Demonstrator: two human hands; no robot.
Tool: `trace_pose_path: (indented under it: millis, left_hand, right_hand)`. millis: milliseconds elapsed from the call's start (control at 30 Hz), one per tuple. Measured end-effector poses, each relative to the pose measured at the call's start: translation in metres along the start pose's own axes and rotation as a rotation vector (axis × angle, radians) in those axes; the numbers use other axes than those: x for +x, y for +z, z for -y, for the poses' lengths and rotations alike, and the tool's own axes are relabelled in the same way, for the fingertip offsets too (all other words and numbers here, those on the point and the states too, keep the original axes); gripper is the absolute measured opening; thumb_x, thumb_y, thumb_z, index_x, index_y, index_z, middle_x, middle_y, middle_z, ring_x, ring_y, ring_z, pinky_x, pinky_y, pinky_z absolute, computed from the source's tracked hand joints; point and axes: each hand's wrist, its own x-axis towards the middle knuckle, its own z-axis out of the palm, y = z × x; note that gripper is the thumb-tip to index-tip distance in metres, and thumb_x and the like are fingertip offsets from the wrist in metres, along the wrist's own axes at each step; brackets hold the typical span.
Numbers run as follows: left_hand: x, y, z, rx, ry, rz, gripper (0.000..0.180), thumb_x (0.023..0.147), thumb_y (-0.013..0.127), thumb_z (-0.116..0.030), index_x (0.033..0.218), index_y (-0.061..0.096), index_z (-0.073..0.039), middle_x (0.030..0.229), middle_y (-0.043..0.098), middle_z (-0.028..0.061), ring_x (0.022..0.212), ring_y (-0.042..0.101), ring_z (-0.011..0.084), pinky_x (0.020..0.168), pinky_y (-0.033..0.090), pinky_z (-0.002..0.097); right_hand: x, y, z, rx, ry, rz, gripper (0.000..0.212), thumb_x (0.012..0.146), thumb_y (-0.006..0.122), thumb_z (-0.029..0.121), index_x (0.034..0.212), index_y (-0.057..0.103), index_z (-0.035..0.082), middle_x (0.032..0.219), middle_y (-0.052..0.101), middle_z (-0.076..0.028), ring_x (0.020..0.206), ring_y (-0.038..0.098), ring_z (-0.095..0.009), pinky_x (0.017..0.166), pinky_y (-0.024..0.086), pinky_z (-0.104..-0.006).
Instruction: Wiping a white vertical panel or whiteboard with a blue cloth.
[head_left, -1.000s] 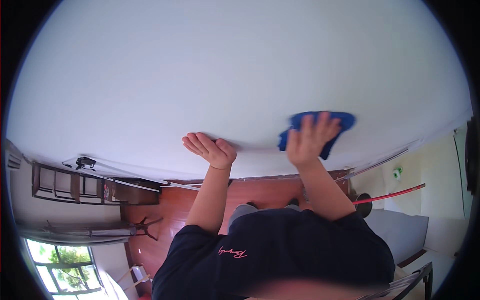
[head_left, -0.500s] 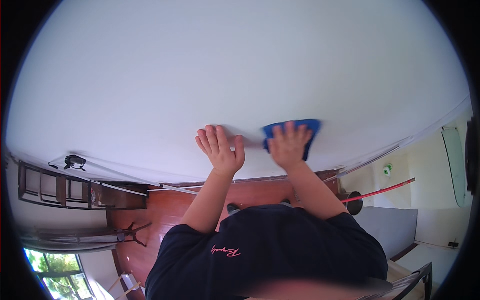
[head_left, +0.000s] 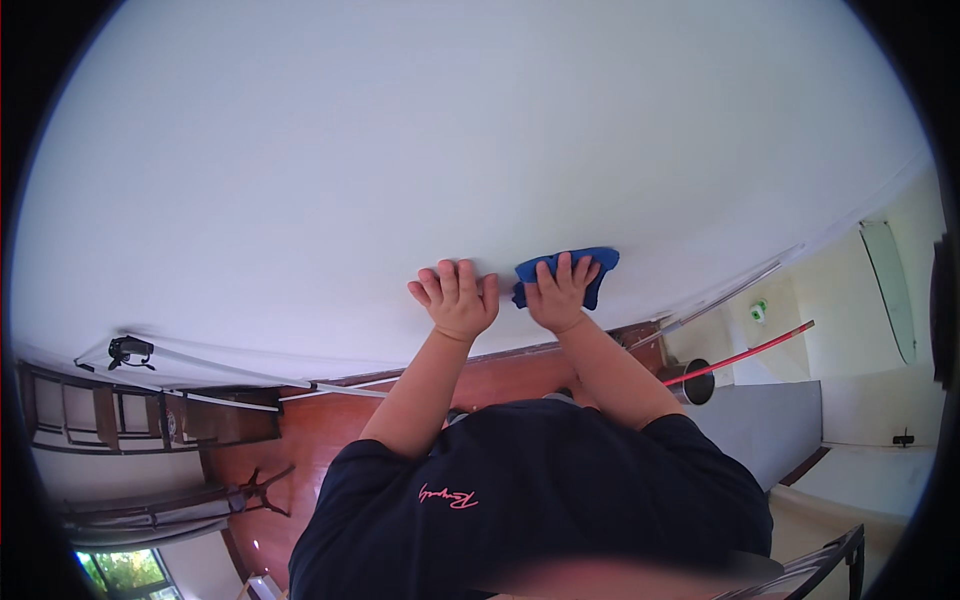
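A large white wall surface (head_left: 480, 130) fills the upper part of the view. My left hand (head_left: 462, 303) lies open against its lower part, fingers spread, with nothing in it. Just to its right, my right hand (head_left: 560, 292) presses a blue cloth (head_left: 606, 258) onto the same surface. The fingers rest on top of the cloth, slightly apart, and its edges show around them; a fold sticks out beside the thumb. The palm hides the cloth's middle.
A reddish floor (head_left: 340, 425) runs below the wall. At left are a black clamp-like device (head_left: 130, 350) on pale cords or rails and a dark wooden shelf (head_left: 150, 410). At right are a metal bin (head_left: 697, 383), a red pole (head_left: 755, 348) and a glass shelf (head_left: 890, 290).
My right hand has moved left with the cloth, which now looks more bunched. My left hand has shifted slightly right, so the hands are closer together. The view has tilted a little.
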Motion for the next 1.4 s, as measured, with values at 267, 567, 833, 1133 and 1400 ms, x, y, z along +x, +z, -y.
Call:
trace_pose_path:
  millis: [267, 567, 833, 1133, 1400]
  left_hand:
    - [0.004, -0.008, 0.000, -0.070, -0.013, 0.003, 0.062, 0.088, 0.055, -0.030, 0.139, 0.039, 0.001, 0.156, 0.015, 0.0174, 0.145, -0.003, 0.0371, 0.112, -0.008, 0.0526]
    - [0.044, -0.059, 0.033, -0.239, -0.134, 0.050, 0.065, 0.090, 0.055, -0.025, 0.143, 0.031, 0.004, 0.154, 0.017, 0.0219, 0.144, 0.003, 0.0408, 0.112, -0.003, 0.0546]
    - [0.131, -0.105, 0.104, -0.039, -0.172, -0.145, 0.059, 0.095, 0.046, -0.024, 0.143, 0.029, 0.007, 0.153, 0.019, 0.0234, 0.145, 0.006, 0.0369, 0.114, -0.002, 0.0474]
    - [0.127, -0.086, 0.111, 0.049, -0.136, -0.253, 0.058, 0.096, 0.039, -0.032, 0.140, 0.036, 0.007, 0.150, 0.027, 0.0233, 0.143, 0.014, 0.0389, 0.115, 0.001, 0.0490]
    - [0.123, -0.086, 0.120, 0.038, -0.053, -0.238, 0.058, 0.096, 0.039, -0.030, 0.140, 0.034, 0.008, 0.151, 0.024, 0.0241, 0.144, 0.010, 0.0398, 0.114, 0.000, 0.0489]
  right_hand:
    - [0.023, -0.025, -0.041, 0.022, 0.204, -0.085, 0.060, 0.089, 0.051, 0.023, 0.144, 0.033, 0.006, 0.151, 0.021, -0.025, 0.140, 0.009, -0.048, 0.110, 0.006, -0.0616]
    - [0.030, -0.005, 0.031, 0.002, -0.084, 0.133, 0.050, 0.085, 0.057, 0.028, 0.134, 0.051, 0.018, 0.154, 0.025, -0.013, 0.144, 0.002, -0.040, 0.111, -0.005, -0.0590]
    - [0.204, -0.047, 0.035, 0.085, 0.154, -0.219, 0.052, 0.092, 0.047, 0.026, 0.139, 0.044, 0.002, 0.150, 0.024, -0.026, 0.143, 0.008, -0.044, 0.111, -0.004, -0.0564]
    - [0.198, -0.011, 0.131, -0.062, -0.161, 0.023, 0.048, 0.086, 0.054, 0.035, 0.133, 0.054, 0.027, 0.149, 0.036, -0.010, 0.142, 0.014, -0.042, 0.112, -0.002, -0.0575]
    - [0.228, -0.035, 0.075, -0.009, 0.024, -0.267, 0.053, 0.096, 0.043, 0.019, 0.141, 0.034, -0.006, 0.147, 0.027, -0.031, 0.139, 0.019, -0.046, 0.111, 0.008, -0.0570]
